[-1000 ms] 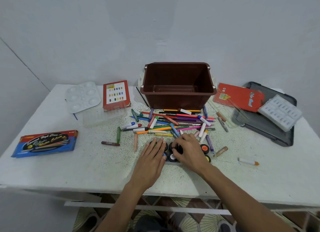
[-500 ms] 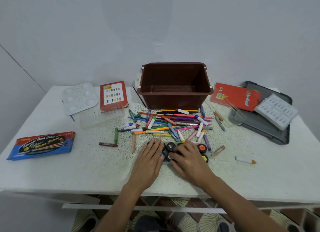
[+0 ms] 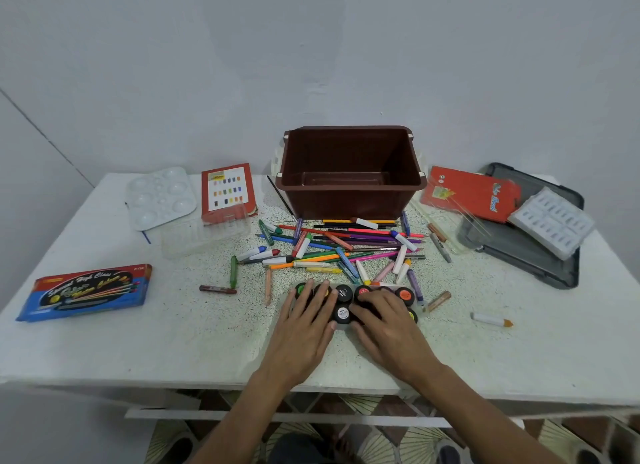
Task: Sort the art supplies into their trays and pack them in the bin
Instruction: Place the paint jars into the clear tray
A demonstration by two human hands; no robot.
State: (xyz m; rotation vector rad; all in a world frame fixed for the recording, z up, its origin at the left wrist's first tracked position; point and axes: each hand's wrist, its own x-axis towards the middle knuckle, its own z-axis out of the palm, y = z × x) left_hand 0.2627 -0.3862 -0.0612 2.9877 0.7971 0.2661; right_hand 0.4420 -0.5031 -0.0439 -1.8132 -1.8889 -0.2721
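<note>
The left hand [image 3: 304,328] lies flat, fingers straight and slightly spread, on the paint pots [image 3: 343,293]; the right hand [image 3: 388,325] rests its loosely extended fingers across them. Beyond the fingertips sprawl crayons and pencils [image 3: 346,249], then the brown bin [image 3: 349,200].

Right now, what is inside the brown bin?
Inside the brown bin only its bare floor and walls show, no supplies. Its near wall hides the front strip of the floor.

Your forearms reach forward, palms down. Your left hand [image 3: 304,328] lies flat, fingers straight; your right hand [image 3: 384,325], just beside it, has fingers slightly bent.
</note>
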